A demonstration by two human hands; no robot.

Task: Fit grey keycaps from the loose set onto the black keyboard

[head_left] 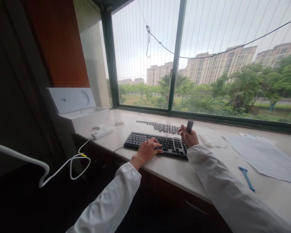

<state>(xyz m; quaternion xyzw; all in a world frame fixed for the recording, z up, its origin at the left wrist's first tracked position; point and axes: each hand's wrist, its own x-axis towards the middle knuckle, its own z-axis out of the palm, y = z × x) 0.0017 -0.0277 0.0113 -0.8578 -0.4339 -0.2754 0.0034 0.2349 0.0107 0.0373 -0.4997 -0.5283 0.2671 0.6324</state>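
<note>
A black keyboard [168, 142] lies on the white sill-like counter, its cable leaving from the left end. My left hand [149, 149] rests on the keyboard's front middle with fingers stretched out over the keys. Over the keyboard's right part, my right hand [190, 137] is closed around a dark grey cylindrical handle [189, 125], which stands upright out of the fist. Its lower end is hidden by the hand. Behind the keyboard, small dark loose keycaps [163, 127] lie in rows on the counter.
A white power strip [102, 132] and an opened white box [84, 115] are at the left, with a white cable [72, 168] hanging off the edge. To the right lie paper sheets [264, 157], a crumpled white tissue [212, 137] and a blue tool [246, 178]. Windows rise behind.
</note>
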